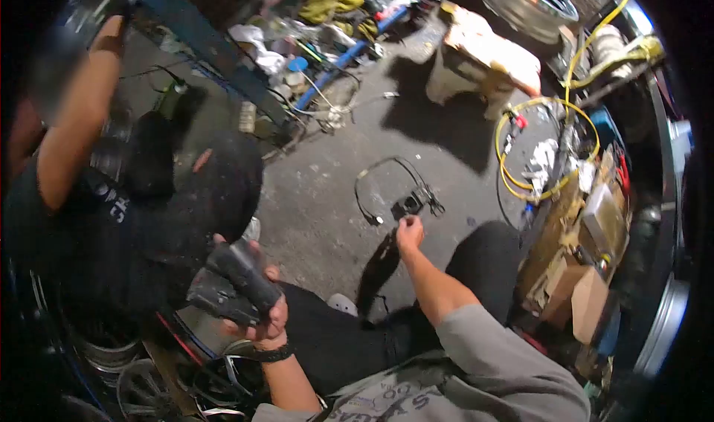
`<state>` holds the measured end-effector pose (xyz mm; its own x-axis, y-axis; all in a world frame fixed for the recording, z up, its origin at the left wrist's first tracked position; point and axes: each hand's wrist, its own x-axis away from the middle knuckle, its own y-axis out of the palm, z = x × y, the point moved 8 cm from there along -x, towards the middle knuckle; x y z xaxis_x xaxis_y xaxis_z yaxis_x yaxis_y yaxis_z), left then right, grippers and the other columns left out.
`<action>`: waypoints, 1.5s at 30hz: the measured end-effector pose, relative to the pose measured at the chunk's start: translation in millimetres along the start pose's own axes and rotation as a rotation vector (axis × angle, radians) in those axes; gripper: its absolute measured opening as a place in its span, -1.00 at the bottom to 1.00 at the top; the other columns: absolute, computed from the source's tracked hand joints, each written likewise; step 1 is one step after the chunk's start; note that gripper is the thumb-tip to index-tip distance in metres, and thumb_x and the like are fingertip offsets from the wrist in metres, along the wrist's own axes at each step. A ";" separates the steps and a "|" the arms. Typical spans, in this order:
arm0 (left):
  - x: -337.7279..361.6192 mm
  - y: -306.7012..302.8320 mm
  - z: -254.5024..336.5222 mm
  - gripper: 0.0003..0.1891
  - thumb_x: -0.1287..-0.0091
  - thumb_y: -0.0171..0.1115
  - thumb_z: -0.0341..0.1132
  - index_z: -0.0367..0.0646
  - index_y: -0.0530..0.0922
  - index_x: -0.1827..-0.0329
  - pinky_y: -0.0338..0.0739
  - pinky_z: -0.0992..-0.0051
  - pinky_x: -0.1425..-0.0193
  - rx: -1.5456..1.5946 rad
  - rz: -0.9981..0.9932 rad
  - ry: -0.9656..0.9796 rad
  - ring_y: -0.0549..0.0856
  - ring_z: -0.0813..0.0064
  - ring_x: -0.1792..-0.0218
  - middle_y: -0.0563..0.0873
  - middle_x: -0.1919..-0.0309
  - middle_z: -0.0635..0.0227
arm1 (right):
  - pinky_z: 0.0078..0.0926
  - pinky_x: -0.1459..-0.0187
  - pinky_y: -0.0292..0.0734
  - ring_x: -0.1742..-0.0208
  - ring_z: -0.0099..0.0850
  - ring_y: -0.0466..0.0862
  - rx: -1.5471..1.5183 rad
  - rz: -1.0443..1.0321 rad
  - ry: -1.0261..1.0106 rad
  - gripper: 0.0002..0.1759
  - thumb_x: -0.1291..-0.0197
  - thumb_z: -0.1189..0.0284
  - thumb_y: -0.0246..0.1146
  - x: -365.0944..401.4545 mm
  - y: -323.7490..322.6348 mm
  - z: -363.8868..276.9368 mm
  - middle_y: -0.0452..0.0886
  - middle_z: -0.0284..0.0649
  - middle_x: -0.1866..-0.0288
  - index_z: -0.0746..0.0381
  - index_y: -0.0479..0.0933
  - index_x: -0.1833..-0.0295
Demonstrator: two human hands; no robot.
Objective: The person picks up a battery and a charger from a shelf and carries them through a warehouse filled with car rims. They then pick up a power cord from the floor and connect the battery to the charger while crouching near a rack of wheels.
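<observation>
My left hand (269, 319) is wrapped around a black, tool-like object (242, 277) with two thick, rounded parts, held up over my left leg. Its exact kind does not show. My right hand (410, 233) reaches down toward the floor, fingertips pinched together at the near edge of a small black box (406, 204). Whether the fingers grip the box or something smaller is hidden. A thin black cable (362, 178) curves around the box on the concrete, with a small light-coloured plug end (378, 220) and a bundled part (433, 203) to the right.
At left, another person in dark clothes sits close, with a bare arm (85, 117) raised. Wheel rims (141, 388) lie lower left. A coiled yellow hose (500, 154), cardboard box (576, 295) and clutter line the right. A pale, covered block (483, 54) and metal rim (528, 5) stand ahead.
</observation>
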<state>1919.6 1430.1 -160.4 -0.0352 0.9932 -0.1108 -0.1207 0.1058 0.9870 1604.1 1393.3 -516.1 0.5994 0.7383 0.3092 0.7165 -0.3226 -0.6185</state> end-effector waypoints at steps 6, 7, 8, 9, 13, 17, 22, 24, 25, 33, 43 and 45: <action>2.0 3.3 1.9 0.24 0.06 0.58 -0.51 0.36 -0.03 -0.64 0.81 0.09 0.20 -0.062 0.036 0.032 0.46 -0.24 -0.27 0.20 -0.48 -0.05 | -0.05 -0.10 0.54 -0.20 0.02 0.56 0.378 -0.390 -0.389 -0.48 -0.10 0.25 0.46 15.3 58.9 -69.4 0.51 0.02 -0.09 0.22 0.49 -0.12; 4.5 2.1 2.2 0.23 0.06 0.59 -0.51 0.36 -0.02 -0.64 0.81 0.10 0.19 -0.063 0.037 0.018 0.47 -0.25 -0.26 0.20 -0.48 -0.07 | -0.05 -0.10 0.54 -0.20 0.02 0.56 0.372 -0.395 -0.401 -0.48 -0.10 0.25 0.46 14.9 59.9 -72.9 0.51 0.02 -0.09 0.22 0.49 -0.12; 4.9 2.6 2.7 0.22 0.05 0.59 -0.50 0.35 -0.01 -0.63 0.81 0.07 0.19 -0.062 0.026 0.020 0.49 -0.28 -0.25 0.20 -0.47 -0.09 | -0.04 -0.12 0.54 -0.22 0.05 0.54 0.479 -0.477 -0.384 -0.44 -0.09 0.25 0.46 10.7 66.3 -69.1 0.49 0.05 -0.12 0.20 0.47 -0.16; 4.8 3.2 4.3 0.22 0.05 0.59 -0.50 0.35 -0.01 -0.63 0.81 0.07 0.19 -0.069 0.014 0.031 0.49 -0.28 -0.25 0.20 -0.47 -0.09 | -0.03 -0.14 0.53 -0.24 0.08 0.52 0.587 -0.559 -0.367 -0.41 -0.08 0.25 0.47 6.9 72.5 -61.5 0.47 0.08 -0.16 0.19 0.45 -0.19; 4.4 4.7 6.4 0.21 0.04 0.58 -0.48 0.36 -0.03 -0.64 0.79 0.04 0.16 -0.076 -0.007 0.029 0.47 -0.27 -0.27 0.20 -0.47 -0.09 | 0.03 -0.05 0.58 -0.06 0.10 0.65 0.503 -0.500 -0.449 -0.56 -0.03 0.28 0.48 -7.3 82.6 -48.0 0.66 0.10 0.07 0.25 0.57 0.01; 6.2 3.7 9.2 0.22 0.03 0.58 -0.48 0.38 -0.04 -0.64 0.77 0.02 0.10 -0.064 0.006 0.039 0.47 -0.25 -0.29 0.20 -0.48 -0.07 | -0.23 0.07 0.62 0.14 -0.12 0.75 0.010 -0.575 -0.216 -0.61 -0.03 0.33 0.46 -8.2 89.9 -73.1 0.73 0.02 0.22 0.36 0.60 0.10; 3.4 -0.8 11.4 0.18 -0.06 0.56 -0.38 0.27 -0.10 -0.65 0.77 0.15 0.18 -0.130 -0.020 0.078 0.49 -0.21 -0.26 0.19 -0.50 -0.13 | -0.34 0.15 0.61 0.22 -0.35 0.73 0.007 -0.387 -0.416 -0.64 -0.03 0.37 0.40 -8.8 45.5 -177.4 0.73 -0.07 0.26 0.38 0.59 0.11; 3.6 -2.4 11.1 0.17 -0.07 0.56 -0.36 0.29 -0.10 -0.65 0.77 0.14 0.16 -0.160 -0.015 0.065 0.49 -0.20 -0.27 0.18 -0.50 -0.09 | -0.28 0.04 0.59 0.11 -0.19 0.74 -0.069 -0.299 -0.376 -0.61 -0.01 0.30 0.40 -13.7 20.3 -205.4 0.73 0.00 0.22 0.34 0.62 0.10; 2.9 -0.5 10.9 0.17 -0.07 0.56 -0.36 0.29 -0.10 -0.65 0.77 0.14 0.16 -0.163 -0.018 0.066 0.49 -0.20 -0.27 0.18 -0.50 -0.09 | -0.34 0.07 0.58 0.18 -0.28 0.71 -0.143 -0.287 -0.404 -0.63 -0.02 0.30 0.42 -21.0 17.0 -211.9 0.71 -0.04 0.24 0.33 0.62 0.12; 0.7 -4.5 8.2 0.15 0.00 0.52 -0.46 0.40 0.00 -0.63 0.77 0.06 0.06 -0.059 0.016 0.028 0.46 -0.20 -0.31 0.22 -0.47 -0.05 | -0.57 0.23 0.51 0.30 -0.60 0.58 -0.965 -0.604 -0.296 -0.78 -0.42 0.36 0.28 -34.1 -10.1 -295.8 0.58 -0.39 0.30 0.31 0.60 0.03; -4.5 -9.9 18.0 0.16 0.00 0.57 -0.36 0.29 -0.02 -0.64 0.78 0.14 0.17 -0.148 0.016 0.059 0.52 -0.21 -0.24 0.25 -0.46 -0.12 | -0.62 0.33 0.29 0.39 -0.67 0.31 -0.760 -0.932 -0.507 -0.75 -0.50 0.30 0.17 -9.2 -8.1 -370.8 0.35 -0.49 0.39 0.27 0.56 -0.06; -3.5 -13.3 22.5 0.15 0.00 0.56 -0.37 0.30 0.00 -0.63 0.78 0.15 0.16 -0.159 0.001 0.062 0.51 -0.22 -0.25 0.26 -0.46 -0.13 | -0.62 0.32 0.29 0.38 -0.67 0.30 -0.780 -0.969 -0.478 -0.75 -0.50 0.32 0.17 -4.0 -5.2 -378.5 0.34 -0.49 0.39 0.28 0.55 -0.07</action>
<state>1943.7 1426.4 -170.6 -0.0957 0.9880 -0.1215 -0.2759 0.0909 0.9569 1733.1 1167.8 -240.8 -0.3337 0.9427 0.0048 0.8910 0.3138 0.3280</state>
